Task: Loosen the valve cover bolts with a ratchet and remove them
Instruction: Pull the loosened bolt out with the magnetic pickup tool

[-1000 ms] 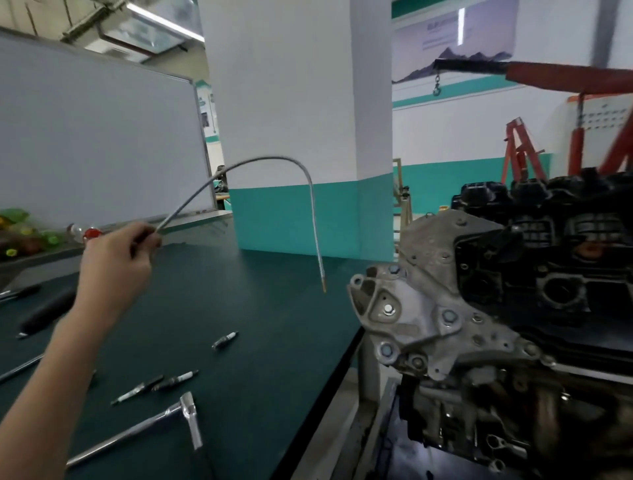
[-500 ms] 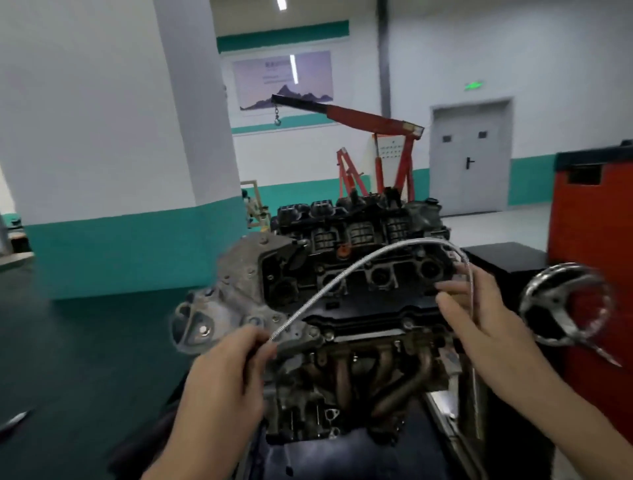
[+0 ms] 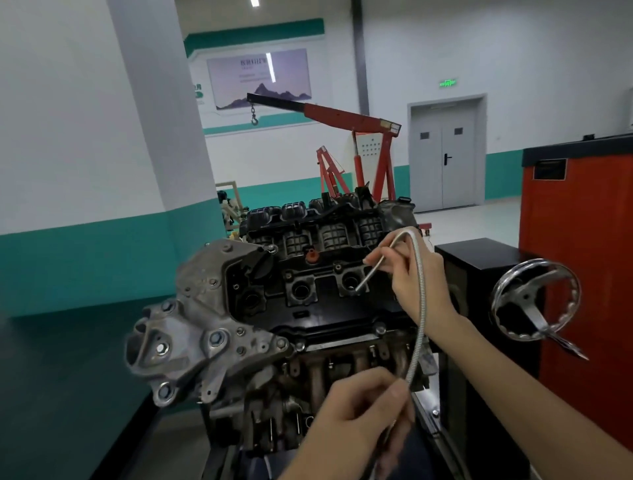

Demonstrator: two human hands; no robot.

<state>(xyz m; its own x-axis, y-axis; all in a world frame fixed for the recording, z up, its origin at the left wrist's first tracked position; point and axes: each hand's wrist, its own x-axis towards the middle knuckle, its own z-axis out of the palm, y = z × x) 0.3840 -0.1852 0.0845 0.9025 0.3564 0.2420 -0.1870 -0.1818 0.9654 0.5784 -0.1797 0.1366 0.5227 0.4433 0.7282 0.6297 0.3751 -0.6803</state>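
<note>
Teal-banded walls [image 3: 68, 137] back the engine [image 3: 219, 329]. Its black valve cover [image 3: 329, 308] faces us, with bolts [image 3: 379, 329] seated along its edge. Our left hand [image 3: 363, 421] curls round the base of a flexible shaft [image 3: 418, 346]. Our right hand [image 3: 414, 284] pinches it near the tip, which sits in a plug well [image 3: 351, 284]. Further right are a handwheel [image 3: 534, 301] and a red cabinet [image 3: 582, 240].

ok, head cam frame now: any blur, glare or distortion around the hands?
Head view: wide-angle bows the pillar; lighting dim and flat, glare only at the ceiling light; left hand and handwheel slightly soft; right hand and flexible shaft over the valve cover readable.
</note>
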